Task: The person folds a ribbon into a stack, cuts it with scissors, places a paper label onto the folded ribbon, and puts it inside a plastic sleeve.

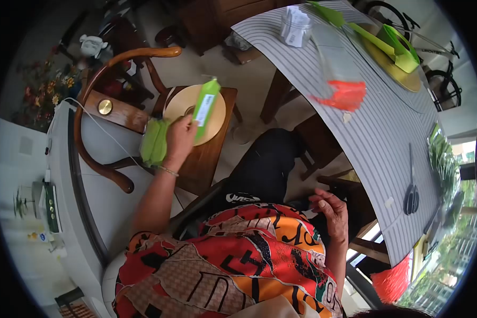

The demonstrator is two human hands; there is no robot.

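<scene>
My left hand reaches over the wooden chair, its fingers closed on the lower end of a narrow green packet with a white printed label. Beneath that packet, a round tan disc with a hole at its middle lies on the chair seat. Several similar green packets are piled beside my left wrist. My right hand is raised near my lap, close to the table edge; its fingers are loosely bent and apart, with nothing seen in them.
On the striped tablecloth are a jar of white slips, a bunch of red strips, a green ribbon roll on a gold disc, and scissors. The chair's curved armrest rises at left.
</scene>
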